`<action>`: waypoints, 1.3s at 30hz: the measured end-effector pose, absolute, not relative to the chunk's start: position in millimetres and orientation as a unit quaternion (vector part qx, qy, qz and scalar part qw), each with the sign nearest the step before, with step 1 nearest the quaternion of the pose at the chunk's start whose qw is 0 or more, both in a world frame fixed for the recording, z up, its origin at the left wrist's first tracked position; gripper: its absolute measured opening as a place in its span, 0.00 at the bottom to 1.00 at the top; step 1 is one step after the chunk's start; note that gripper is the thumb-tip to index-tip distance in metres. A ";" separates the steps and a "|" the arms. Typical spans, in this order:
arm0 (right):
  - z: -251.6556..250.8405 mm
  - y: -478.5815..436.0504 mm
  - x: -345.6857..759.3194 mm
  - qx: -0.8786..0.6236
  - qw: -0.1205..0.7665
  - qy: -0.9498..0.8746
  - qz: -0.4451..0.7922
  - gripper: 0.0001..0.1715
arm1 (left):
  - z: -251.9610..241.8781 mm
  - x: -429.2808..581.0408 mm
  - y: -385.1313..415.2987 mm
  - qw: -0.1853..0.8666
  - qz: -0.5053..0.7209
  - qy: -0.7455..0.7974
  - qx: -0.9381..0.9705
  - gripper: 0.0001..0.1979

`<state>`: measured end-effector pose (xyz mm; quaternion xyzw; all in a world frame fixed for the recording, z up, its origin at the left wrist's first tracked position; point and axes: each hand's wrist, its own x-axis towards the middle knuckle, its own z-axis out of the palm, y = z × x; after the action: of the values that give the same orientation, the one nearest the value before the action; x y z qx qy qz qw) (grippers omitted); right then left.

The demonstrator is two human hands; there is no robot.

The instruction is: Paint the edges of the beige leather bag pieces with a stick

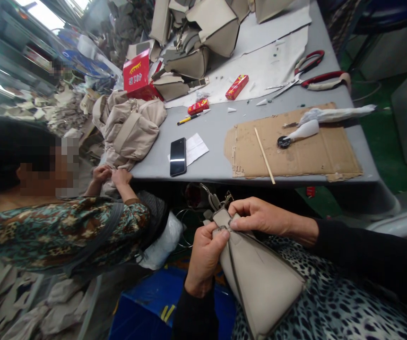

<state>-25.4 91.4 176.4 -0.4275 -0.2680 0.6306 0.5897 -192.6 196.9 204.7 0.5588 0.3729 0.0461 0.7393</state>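
A beige handbag (260,278) rests on my lap, tilted, with its top end toward the table. My left hand (205,250) pinches the bag's edge near its top, thumb over the seam. Just to the right, my right hand (263,217) has its fingers closed on the same end, beside a small flap (221,218). The two hands are close together. A strap with metal fittings (228,198) lies past the fingertips, partly in shadow.
On the grey table (217,163) are a phone (178,157), cardboard (316,158) with a stick and glue bottle (304,131), scissors (295,78), red boxes (237,87) and more bags (220,28). A co-worker (57,226) handles fabric at left. A blue bin (142,307) stands below.
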 end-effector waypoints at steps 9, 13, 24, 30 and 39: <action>173.5 91.1 -34.6 -0.426 0.610 -0.249 0.620 0.18 | 199.1 -193.8 194.6 0.747 0.067 0.379 0.542 0.16; 172.5 92.0 -35.7 -0.425 0.611 -0.250 0.620 0.17 | 200.0 -193.7 194.0 0.747 0.069 0.382 0.540 0.17; 173.7 92.0 -39.8 -0.426 0.620 -0.233 0.617 0.19 | 198.3 -191.8 191.9 0.739 0.085 0.401 0.535 0.17; 172.6 91.1 -40.4 -0.425 0.623 -0.240 0.611 0.18 | 196.5 -192.7 192.5 0.746 0.083 0.390 0.534 0.17; 172.0 91.3 -41.3 -0.436 0.620 -0.245 0.605 0.16 | 195.6 -193.3 193.6 0.744 0.081 0.395 0.532 0.17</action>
<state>-41.3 91.3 172.0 -0.4355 -0.2450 0.6045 0.6203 -193.3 193.6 195.6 0.5319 0.3952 0.0814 0.7445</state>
